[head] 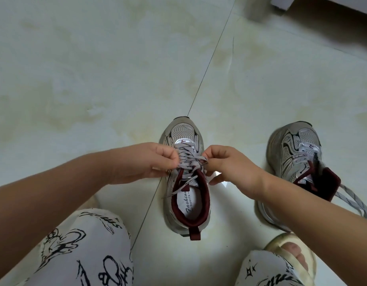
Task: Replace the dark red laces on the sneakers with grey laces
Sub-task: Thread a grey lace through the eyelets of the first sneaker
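A silver-grey sneaker (183, 133) with dark red lining stands on the floor in the middle, toe pointing away. Grey laces (186, 154) with dark flecks criss-cross its eyelets, and loose ends trail over the tongue into the opening. My left hand (151, 162) pinches the lace at the shoe's left side. My right hand (228, 164) pinches the lace at the right side, near the top eyelets. A second sneaker (290, 145) stands to the right, partly behind my right forearm, with grey lace ends (351, 201) trailing on the floor.
Pale glossy floor tiles (96, 79) with a dark joint line run under the middle shoe. My knees in white printed trousers (81, 250) fill the bottom, and a cream slipper (294, 256) is on my foot at the lower right. A pale furniture base (281, 5) sits top right.
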`<state>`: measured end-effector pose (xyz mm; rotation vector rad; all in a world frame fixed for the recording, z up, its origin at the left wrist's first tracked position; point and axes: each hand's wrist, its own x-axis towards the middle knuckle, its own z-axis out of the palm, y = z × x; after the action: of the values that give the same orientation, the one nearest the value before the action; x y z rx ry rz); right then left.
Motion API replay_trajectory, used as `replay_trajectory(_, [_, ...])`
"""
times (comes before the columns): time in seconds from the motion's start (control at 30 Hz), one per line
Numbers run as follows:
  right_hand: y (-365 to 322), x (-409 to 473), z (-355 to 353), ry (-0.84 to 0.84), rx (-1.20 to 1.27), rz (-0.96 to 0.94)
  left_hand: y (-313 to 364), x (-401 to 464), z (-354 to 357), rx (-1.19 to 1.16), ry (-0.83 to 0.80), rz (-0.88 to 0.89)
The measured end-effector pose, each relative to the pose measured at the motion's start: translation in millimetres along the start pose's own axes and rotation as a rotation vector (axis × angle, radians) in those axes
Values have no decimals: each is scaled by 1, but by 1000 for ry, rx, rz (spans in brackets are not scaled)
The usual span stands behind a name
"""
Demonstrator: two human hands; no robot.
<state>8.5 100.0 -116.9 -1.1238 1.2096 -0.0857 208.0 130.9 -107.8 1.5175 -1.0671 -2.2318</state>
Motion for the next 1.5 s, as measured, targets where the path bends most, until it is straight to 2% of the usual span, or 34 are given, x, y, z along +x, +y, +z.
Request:
replay_trajectory(0.13, [-6,0,0,-45,85,25,4,11,16,672,259,55])
replay_trajectory(0.23, [-7,2,2,-40,69,7,11,19,27,852,333,197])
replay_trajectory(0.3, [-6,4,1,-33,88,34,10,21,23,719,331,209])
replay_trajectory(0.47, [-1,2,2,-69,194,86,-3,3,7,-184,114,90])
replay_trajectory(0.5, [-1,2,3,-66,182,80,-6,1,8,-253,130,71])
replay_trajectory(0.53, [-2,2,4,-53,160,75,-8,1,10,-218,175,61])
replay_trajectory(0.6, [-3,3,4,-16,135,76,-6,7,15,111,323,79])
replay_trajectory(0.67, [-3,3,6,1,127,82,5,13,21,510,386,117])
replay_trajectory(0.77, [-4,2,7,0,101,68,20,18,26,929,300,120])
replay_trajectory(0.87, [-4,1,8,-8,66,31,20,22,23,1085,227,79])
replay_trajectory(0.97, [1,-3,12,-11,-13,-7,18,21,19,1012,194,31])
replay_trajectory(1.07, [6,-7,18,18,-92,-40,17,12,15,730,202,-11])
replay_trajectory(1.13, [9,-8,20,56,-119,-56,20,2,13,406,171,4])
replay_trajectory(1.2, [11,-10,20,95,-123,-65,26,-8,8,-58,131,12])
replay_trajectory(1.23, [13,-11,19,110,-114,-69,29,-11,3,-187,135,43])
replay_trajectory(1.27, [15,-12,19,121,-98,-74,32,-13,-2,-176,178,73])
replay_trajectory(1.4, [15,-14,18,159,-118,-73,30,-7,-11,308,411,135])
replay_trajectory(1.5, [8,-11,17,186,-230,-66,20,0,5,538,372,152])
